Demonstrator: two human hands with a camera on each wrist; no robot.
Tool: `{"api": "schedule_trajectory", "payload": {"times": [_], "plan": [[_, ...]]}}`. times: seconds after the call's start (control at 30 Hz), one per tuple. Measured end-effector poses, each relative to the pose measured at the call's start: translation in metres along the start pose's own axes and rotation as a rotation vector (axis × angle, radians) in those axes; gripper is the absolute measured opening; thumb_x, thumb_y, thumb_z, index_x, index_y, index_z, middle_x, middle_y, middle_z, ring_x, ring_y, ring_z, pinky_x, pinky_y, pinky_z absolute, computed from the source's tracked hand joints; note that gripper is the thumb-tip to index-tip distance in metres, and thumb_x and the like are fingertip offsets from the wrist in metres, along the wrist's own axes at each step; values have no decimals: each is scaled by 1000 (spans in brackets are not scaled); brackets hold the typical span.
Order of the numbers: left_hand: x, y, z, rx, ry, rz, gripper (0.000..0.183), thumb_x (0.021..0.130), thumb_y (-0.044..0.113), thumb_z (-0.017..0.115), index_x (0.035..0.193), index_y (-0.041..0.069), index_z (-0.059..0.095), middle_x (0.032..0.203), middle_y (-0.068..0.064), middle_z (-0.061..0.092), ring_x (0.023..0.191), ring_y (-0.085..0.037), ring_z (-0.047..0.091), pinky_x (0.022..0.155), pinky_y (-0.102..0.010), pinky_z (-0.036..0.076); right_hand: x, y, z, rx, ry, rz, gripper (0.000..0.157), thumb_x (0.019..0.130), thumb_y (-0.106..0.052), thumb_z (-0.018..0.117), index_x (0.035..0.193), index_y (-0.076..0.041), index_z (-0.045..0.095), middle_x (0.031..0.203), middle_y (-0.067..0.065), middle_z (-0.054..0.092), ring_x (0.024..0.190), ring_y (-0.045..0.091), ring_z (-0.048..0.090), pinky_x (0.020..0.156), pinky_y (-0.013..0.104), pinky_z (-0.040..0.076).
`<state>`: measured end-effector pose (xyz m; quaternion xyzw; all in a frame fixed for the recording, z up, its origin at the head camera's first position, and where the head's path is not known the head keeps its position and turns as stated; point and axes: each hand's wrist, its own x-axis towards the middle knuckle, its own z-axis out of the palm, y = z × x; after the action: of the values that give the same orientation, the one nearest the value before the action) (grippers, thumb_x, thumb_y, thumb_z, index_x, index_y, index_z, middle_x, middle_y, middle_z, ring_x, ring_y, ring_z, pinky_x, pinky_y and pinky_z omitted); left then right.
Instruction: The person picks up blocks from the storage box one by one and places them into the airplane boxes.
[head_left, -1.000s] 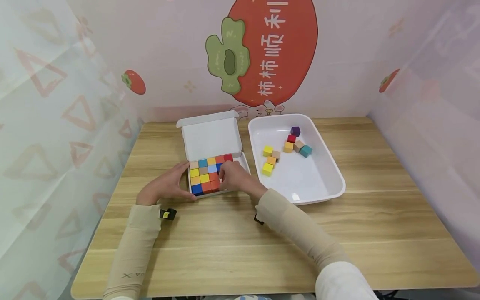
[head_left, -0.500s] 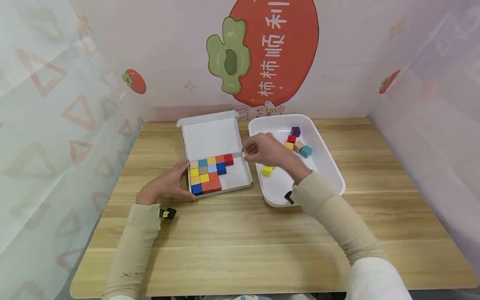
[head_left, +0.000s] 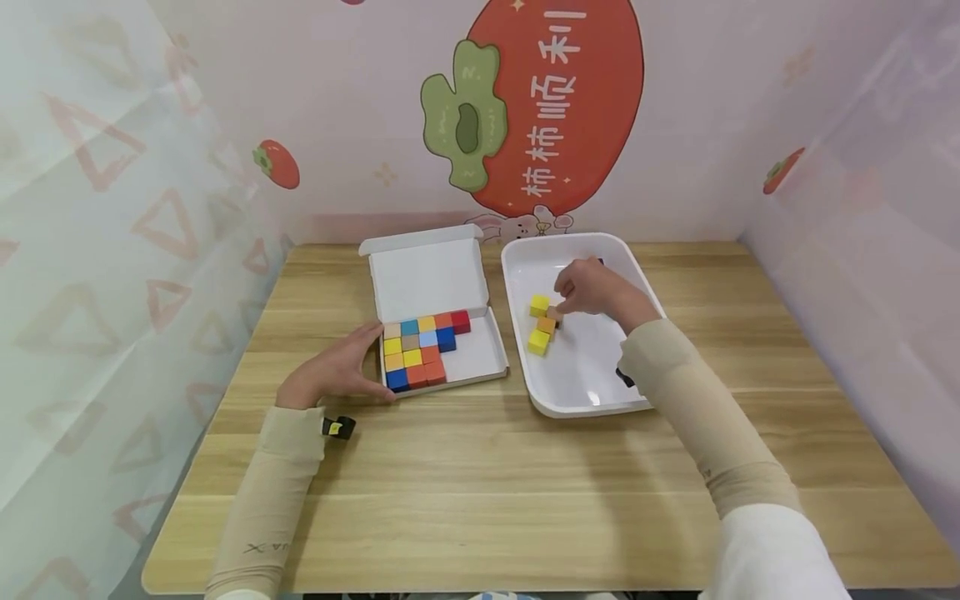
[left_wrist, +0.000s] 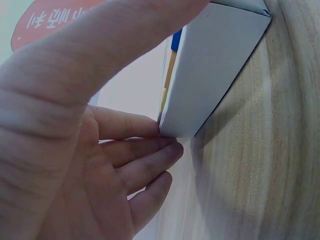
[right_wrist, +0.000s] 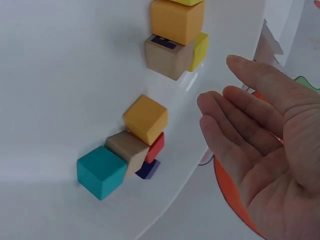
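Note:
In the head view, a shallow white cardboard box (head_left: pixel 480 357), lid folded back, holds rows of coloured wooden cubes (head_left: pixel 420 342) at its left. Its right part is bare. My left hand (head_left: pixel 337 367) holds the box's left end between thumb and fingers; the left wrist view has the fingertips (left_wrist: pixel 172 149) touching a corner. My right hand (head_left: pixel 597 289) hovers over the white plastic tray (head_left: pixel 577 379), nothing between its fingers. Below it lie a brown cube (right_wrist: pixel 170 56) beside orange and yellow cubes, and another orange cube (right_wrist: pixel 146 119) near a teal cube (right_wrist: pixel 102 172).
The tray stands just right of the box, its raised rim (head_left: pixel 540 406) between them and the table (head_left: pixel 450 500). The box lid (head_left: pixel 429 279) leans toward the printed back wall (head_left: pixel 337 108). Black wrist cameras (head_left: pixel 340 427) sit at both cuffs.
My right hand has left the box and moved right, over the tray's cubes. A blue cube and a red cube it had partly covered in the box now show fully. The left hand stays put.

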<state>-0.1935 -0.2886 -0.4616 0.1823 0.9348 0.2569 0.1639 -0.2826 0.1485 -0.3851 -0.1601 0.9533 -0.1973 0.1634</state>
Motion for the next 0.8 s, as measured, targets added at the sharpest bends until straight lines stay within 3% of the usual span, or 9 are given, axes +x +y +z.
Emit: {"api": "schedule_trajectory", "payload": {"times": [0.17,0.47,0.6,0.8], "plan": [[0,-3,0,5,0,1,129,73,53,95,167,4,22,172,-21,28,154,-42,34,126,-64,33,11,11,10,3,-65,62,43,93,-26,83,130,-7,73,126,13,72,112,30,64,107,48,58],[-1,1,-1,17,-4,-13,130,75,53,94,167,0,19,172,-24,24,156,-46,30,127,-65,31,23,16,23,-43,-108,78,19,96,-26,80,109,-13,80,112,8,74,103,27,62,101,48,58],[-1,2,0,30,-9,-25,132,75,55,93,168,-1,16,174,-25,20,159,-47,25,127,-65,30,20,17,18,-51,-108,77,20,96,-26,80,110,-12,80,108,8,74,102,28,62,98,46,58],[-1,1,0,23,-9,-34,134,74,56,94,168,1,17,173,-24,23,157,-44,30,126,-64,33,11,8,0,-77,-40,-5,16,93,-16,82,107,-8,81,102,10,74,98,28,61,89,41,59]]}}
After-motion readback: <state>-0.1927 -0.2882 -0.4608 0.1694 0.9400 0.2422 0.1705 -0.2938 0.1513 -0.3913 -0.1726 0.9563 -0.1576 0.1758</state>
